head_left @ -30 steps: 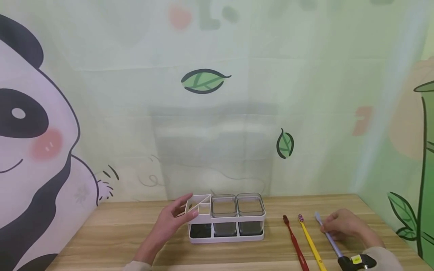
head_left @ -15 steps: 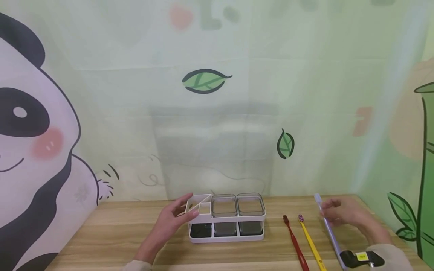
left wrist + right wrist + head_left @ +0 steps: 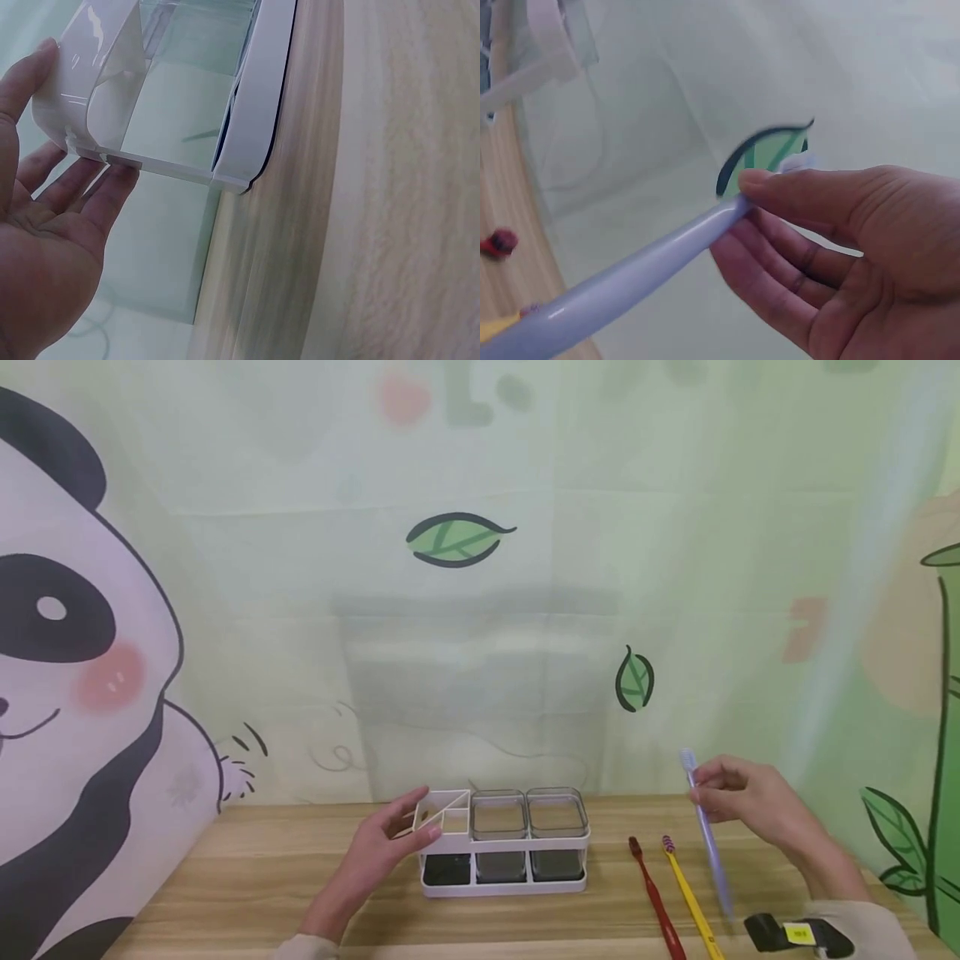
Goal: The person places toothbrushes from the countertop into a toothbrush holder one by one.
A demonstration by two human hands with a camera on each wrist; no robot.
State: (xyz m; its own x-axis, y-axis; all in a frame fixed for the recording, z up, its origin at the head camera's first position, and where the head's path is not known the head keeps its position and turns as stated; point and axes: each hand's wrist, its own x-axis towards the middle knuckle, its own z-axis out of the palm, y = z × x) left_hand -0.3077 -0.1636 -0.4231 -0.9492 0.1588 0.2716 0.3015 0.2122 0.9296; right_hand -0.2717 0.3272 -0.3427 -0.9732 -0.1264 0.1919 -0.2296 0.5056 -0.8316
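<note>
Your right hand (image 3: 750,802) has come up and a bit left since a second ago, bringing the lilac toothbrush (image 3: 709,843) with it, while your left hand (image 3: 371,852) and the white rack (image 3: 504,889) have barely budged. Sticking with the head view: you're pinching that brush just below its head, bristle end up, handle slanting down toward you. Can't tell if the bottom tip clears the wooden table (image 3: 247,868). The red toothbrush (image 3: 657,897) and yellow toothbrush (image 3: 689,893) lie side by side between the rack and your lilac one. Two clear cups (image 3: 557,818) sit in the rack, right of its divided section, and the printed backdrop (image 3: 262,552) hangs behind everything.

Left wrist cam: you've got your thumb on one side of the rack's rounded end and your fingertips on the other, so you're gripping it. Its base rests on the wood.

Right wrist cam: your thumb and fingers are clamped on the lilac handle, pale bristles poking out past the thumb. Red and yellow bits at lower left are blurry, with a rack corner above them.
</note>
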